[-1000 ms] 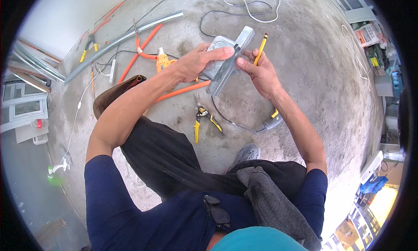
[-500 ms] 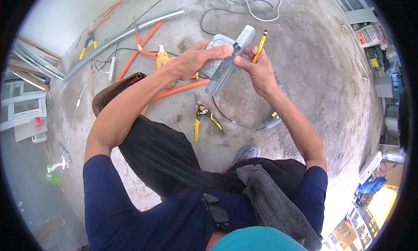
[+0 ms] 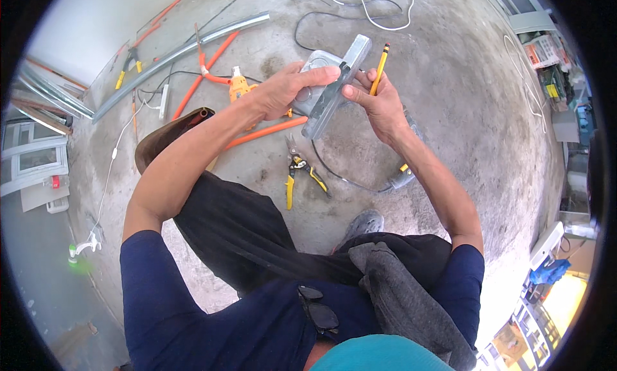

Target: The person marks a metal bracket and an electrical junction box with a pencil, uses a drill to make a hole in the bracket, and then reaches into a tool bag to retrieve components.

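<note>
Concrete floor (image 3: 456,88) below; left hand (image 3: 288,91) grips metal channel (image 3: 326,109) and square box (image 3: 319,60), contents unclear; right hand (image 3: 382,110) holds pencil (image 3: 380,69).

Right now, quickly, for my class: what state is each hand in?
Left hand: closed, holding a metal channel and a squarish grey piece.
Right hand: closed, holding a yellow pencil.

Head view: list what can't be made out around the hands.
All in the head view:
Left hand: fingertips except the thumb's, behind the metal box.
Pencil: tip, hidden by the right hand.
Yellow tool: partly covered by the left forearm.
Grey tool: partly covered by the right forearm.
Metal channel: any fine marks, too small.
</note>
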Action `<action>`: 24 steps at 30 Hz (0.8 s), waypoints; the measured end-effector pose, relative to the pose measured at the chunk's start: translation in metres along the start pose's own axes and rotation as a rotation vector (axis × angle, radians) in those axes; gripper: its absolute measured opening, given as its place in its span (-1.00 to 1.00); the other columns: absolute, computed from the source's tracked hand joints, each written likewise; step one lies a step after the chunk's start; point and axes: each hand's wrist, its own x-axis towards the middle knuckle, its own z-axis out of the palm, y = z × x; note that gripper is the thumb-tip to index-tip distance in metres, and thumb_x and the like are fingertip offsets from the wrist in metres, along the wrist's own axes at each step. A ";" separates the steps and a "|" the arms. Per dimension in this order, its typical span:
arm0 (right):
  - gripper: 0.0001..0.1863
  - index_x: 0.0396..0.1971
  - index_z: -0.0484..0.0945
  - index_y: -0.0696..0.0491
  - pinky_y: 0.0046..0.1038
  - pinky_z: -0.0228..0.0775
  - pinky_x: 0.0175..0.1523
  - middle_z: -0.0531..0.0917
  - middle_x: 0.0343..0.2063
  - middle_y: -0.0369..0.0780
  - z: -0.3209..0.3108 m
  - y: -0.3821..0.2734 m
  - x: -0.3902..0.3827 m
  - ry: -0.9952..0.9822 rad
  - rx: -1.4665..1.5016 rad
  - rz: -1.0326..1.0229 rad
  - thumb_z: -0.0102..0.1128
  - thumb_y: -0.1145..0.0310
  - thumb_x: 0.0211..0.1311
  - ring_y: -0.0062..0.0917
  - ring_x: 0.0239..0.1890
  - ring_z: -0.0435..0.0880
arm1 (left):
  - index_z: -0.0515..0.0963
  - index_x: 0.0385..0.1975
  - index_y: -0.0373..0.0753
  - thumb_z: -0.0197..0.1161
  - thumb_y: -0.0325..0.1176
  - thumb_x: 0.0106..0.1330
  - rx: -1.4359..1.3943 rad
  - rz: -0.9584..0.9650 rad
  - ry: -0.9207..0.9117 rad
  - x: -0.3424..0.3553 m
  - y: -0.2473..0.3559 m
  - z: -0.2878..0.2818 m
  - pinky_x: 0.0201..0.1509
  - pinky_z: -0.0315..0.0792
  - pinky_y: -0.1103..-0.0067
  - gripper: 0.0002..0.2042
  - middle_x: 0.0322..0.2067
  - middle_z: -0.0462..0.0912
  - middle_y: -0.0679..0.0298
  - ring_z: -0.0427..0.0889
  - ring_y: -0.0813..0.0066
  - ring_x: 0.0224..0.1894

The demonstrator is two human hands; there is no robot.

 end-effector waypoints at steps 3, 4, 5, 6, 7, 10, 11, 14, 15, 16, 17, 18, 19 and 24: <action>-0.39 -0.15 0.21 -0.06 -0.26 0.39 0.30 0.53 0.15 -0.05 0.002 -0.002 -0.001 0.019 -0.016 0.015 0.57 0.55 0.05 -0.30 0.21 0.56 | 0.52 0.11 -0.29 0.32 0.04 0.37 0.037 0.003 -0.003 0.000 0.003 0.001 -0.12 0.56 0.54 -0.46 -0.09 0.66 0.27 0.64 0.59 -0.11; -0.38 -0.15 0.20 -0.05 -0.26 0.39 0.32 0.51 0.18 -0.02 0.004 -0.003 -0.001 0.030 -0.024 0.022 0.57 0.56 0.05 -0.29 0.23 0.55 | 0.52 0.11 -0.29 0.32 0.04 0.37 0.041 0.002 -0.008 0.000 0.002 0.003 -0.12 0.56 0.54 -0.46 -0.09 0.66 0.27 0.64 0.59 -0.11; -0.38 -0.15 0.20 -0.05 -0.26 0.39 0.32 0.51 0.18 -0.02 0.007 -0.004 -0.001 0.035 -0.020 0.017 0.57 0.56 0.05 -0.29 0.23 0.55 | 0.52 0.10 -0.30 0.34 0.04 0.36 0.020 0.055 0.007 0.001 0.000 0.006 -0.13 0.55 0.57 -0.46 -0.12 0.65 0.28 0.63 0.59 -0.13; -0.38 -0.15 0.20 -0.05 -0.24 0.38 0.35 0.50 0.18 -0.03 0.010 -0.005 -0.002 0.036 0.014 -0.005 0.56 0.58 0.05 -0.30 0.25 0.53 | 0.53 0.10 -0.31 0.36 0.04 0.34 0.000 0.108 0.020 0.001 -0.001 0.009 -0.13 0.53 0.60 -0.45 -0.15 0.65 0.28 0.62 0.59 -0.15; -0.38 -0.14 0.19 -0.04 -0.23 0.37 0.37 0.49 0.18 -0.04 0.012 -0.007 -0.002 0.038 0.050 -0.033 0.54 0.61 0.06 -0.31 0.27 0.52 | 0.53 0.10 -0.31 0.36 0.04 0.34 0.013 0.109 0.012 0.000 -0.001 0.009 -0.13 0.53 0.60 -0.45 -0.15 0.65 0.28 0.62 0.59 -0.15; -0.36 -0.13 0.19 -0.05 -0.21 0.32 0.44 0.45 0.25 -0.03 0.013 -0.018 -0.001 -0.092 0.080 -0.114 0.53 0.65 0.03 -0.35 0.30 0.48 | 0.48 0.13 -0.31 0.46 -0.08 0.27 0.120 0.098 0.019 -0.009 0.010 0.005 -0.04 0.48 0.60 -0.44 -0.14 0.61 0.35 0.57 0.61 -0.11; -0.36 -0.13 0.19 -0.05 -0.21 0.32 0.44 0.45 0.25 -0.03 0.013 -0.026 0.000 -0.087 0.090 -0.131 0.53 0.65 0.03 -0.35 0.30 0.48 | 0.47 0.13 -0.29 0.50 -0.11 0.21 0.258 0.232 -0.011 -0.013 0.017 0.006 0.00 0.44 0.57 -0.41 -0.12 0.58 0.34 0.55 0.59 -0.08; -0.32 -0.09 0.21 -0.07 -0.24 0.30 0.45 0.40 0.37 -0.05 0.009 -0.052 0.002 -0.278 -0.068 -0.362 0.55 0.66 -0.02 -0.38 0.36 0.42 | 0.44 0.13 -0.26 0.59 -0.16 0.11 0.570 0.521 -0.033 -0.020 0.029 0.012 0.07 0.39 0.53 -0.36 -0.09 0.53 0.30 0.51 0.52 -0.03; -0.32 -0.09 0.21 -0.07 -0.24 0.30 0.45 0.40 0.37 -0.05 0.007 -0.059 0.000 -0.272 -0.058 -0.378 0.55 0.66 -0.02 -0.38 0.36 0.42 | 0.44 0.13 -0.25 0.62 -0.19 0.05 0.724 0.676 -0.016 -0.022 0.031 0.013 0.10 0.37 0.50 -0.33 -0.08 0.50 0.27 0.49 0.48 0.00; -0.32 -0.08 0.21 -0.07 -0.23 0.29 0.45 0.42 0.36 -0.05 0.007 -0.067 -0.005 -0.272 -0.115 -0.392 0.55 0.65 -0.01 -0.39 0.37 0.41 | 0.43 0.13 -0.26 0.65 -0.21 0.01 0.803 0.705 -0.012 -0.025 0.034 0.014 0.10 0.35 0.46 -0.30 -0.08 0.46 0.23 0.48 0.41 0.00; -0.33 -0.07 0.21 -0.08 -0.23 0.28 0.45 0.44 0.34 -0.05 0.008 -0.074 -0.007 -0.271 -0.171 -0.406 0.56 0.63 0.00 -0.40 0.38 0.40 | 0.43 0.13 -0.26 0.65 -0.21 0.01 0.819 0.699 -0.018 -0.027 0.035 0.015 0.10 0.35 0.46 -0.30 -0.08 0.46 0.23 0.48 0.41 0.00; -0.33 -0.10 0.20 -0.08 -0.23 0.28 0.43 0.46 0.33 -0.06 0.010 -0.078 -0.007 -0.296 -0.143 -0.457 0.57 0.61 0.00 -0.44 0.35 0.42 | 0.43 0.14 -0.25 0.66 -0.20 0.00 0.870 0.753 -0.008 -0.028 0.036 0.016 0.10 0.35 0.46 -0.29 -0.08 0.47 0.23 0.49 0.37 0.00; -0.33 -0.10 0.20 -0.08 -0.23 0.28 0.43 0.46 0.33 -0.06 0.010 -0.082 -0.008 -0.292 -0.130 -0.468 0.57 0.61 0.00 -0.44 0.35 0.42 | 0.43 0.14 -0.24 0.66 -0.19 -0.01 0.920 0.808 -0.002 -0.030 0.037 0.016 0.11 0.35 0.46 -0.28 -0.08 0.48 0.22 0.49 0.33 -0.01; -0.34 -0.21 0.17 -0.09 -0.26 0.34 0.36 0.52 0.27 -0.04 0.004 -0.088 -0.008 -0.343 -0.307 -0.603 0.59 0.58 -0.03 -0.44 0.26 0.49 | 0.41 0.19 -0.24 0.68 -0.23 -0.05 0.924 0.804 -0.037 -0.029 0.032 0.016 0.20 0.34 0.40 -0.23 0.02 0.49 0.17 0.47 0.29 0.10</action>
